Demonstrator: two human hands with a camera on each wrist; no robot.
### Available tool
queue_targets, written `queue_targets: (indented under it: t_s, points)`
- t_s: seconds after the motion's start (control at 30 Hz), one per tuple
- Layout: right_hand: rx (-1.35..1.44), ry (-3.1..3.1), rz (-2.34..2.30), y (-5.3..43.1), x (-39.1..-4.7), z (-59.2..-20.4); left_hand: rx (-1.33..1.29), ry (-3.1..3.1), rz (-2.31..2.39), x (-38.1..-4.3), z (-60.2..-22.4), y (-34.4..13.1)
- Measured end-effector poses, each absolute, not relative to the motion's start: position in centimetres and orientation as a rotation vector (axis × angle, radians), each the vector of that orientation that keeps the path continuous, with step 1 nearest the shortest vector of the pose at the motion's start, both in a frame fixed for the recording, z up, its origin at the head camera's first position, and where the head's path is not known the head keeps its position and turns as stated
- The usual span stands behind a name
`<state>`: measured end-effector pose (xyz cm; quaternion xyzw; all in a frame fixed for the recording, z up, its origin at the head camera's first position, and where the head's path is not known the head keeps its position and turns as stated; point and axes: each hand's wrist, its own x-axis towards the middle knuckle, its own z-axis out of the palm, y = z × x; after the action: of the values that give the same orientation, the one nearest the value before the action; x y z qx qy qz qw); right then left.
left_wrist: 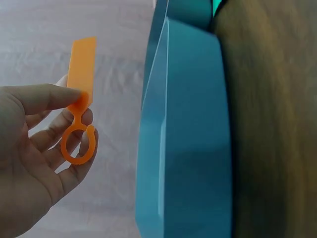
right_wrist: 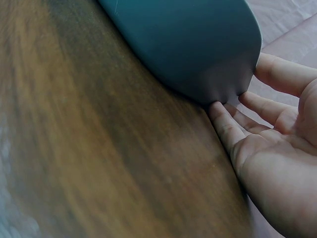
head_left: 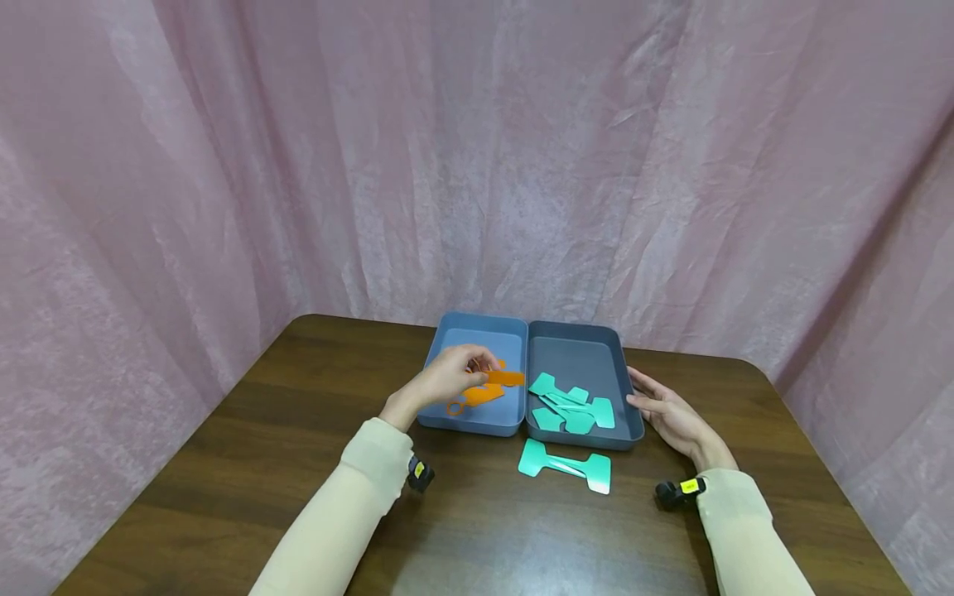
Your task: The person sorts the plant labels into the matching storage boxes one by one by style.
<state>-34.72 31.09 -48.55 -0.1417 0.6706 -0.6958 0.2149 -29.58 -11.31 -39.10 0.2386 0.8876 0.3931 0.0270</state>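
Note:
My left hand (head_left: 445, 377) pinches an orange plant tag (left_wrist: 82, 67) between thumb and fingers, above the blue tray (head_left: 477, 333). The tag has a flat blade and an open ring, which hangs below the thumb in the left wrist view. More orange tags (head_left: 483, 395) lie in that tray under the hand. My right hand (head_left: 674, 420) rests at the right side of the dark grey tray (head_left: 574, 352), fingertips against its outer wall and thumb near the rim. Several mint-green T-shaped plant labels (head_left: 602, 412) lie in a loose heap in the grey tray.
On the brown wooden table (head_left: 313, 414), more green T-shaped labels (head_left: 599, 473) lie in front of the grey tray. Both trays stand side by side near the table's back edge. A pink curtain (head_left: 477, 165) hangs behind the table and along its sides.

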Motion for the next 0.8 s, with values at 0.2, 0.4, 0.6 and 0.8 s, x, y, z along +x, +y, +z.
queue_targets:
  t_s: [0.2,0.4,0.6,0.8]
  points:
    - [-0.390,1.863,-1.933,30.9,-34.7,-48.4,0.661,2.770,1.152,-31.6,-38.4,-12.6]
    - [-0.382,1.863,-1.932,30.9,-34.6,-48.3,0.600,2.767,1.152,-33.0,-37.4,-13.4]
    - [-0.368,1.853,-1.942,30.9,-34.6,-48.2,0.580,2.793,1.144,-33.8,-36.9,-13.5]
    - [-0.357,1.841,-1.953,30.9,-34.5,-48.1,0.555,2.783,1.157,-34.0,-36.9,-13.4]
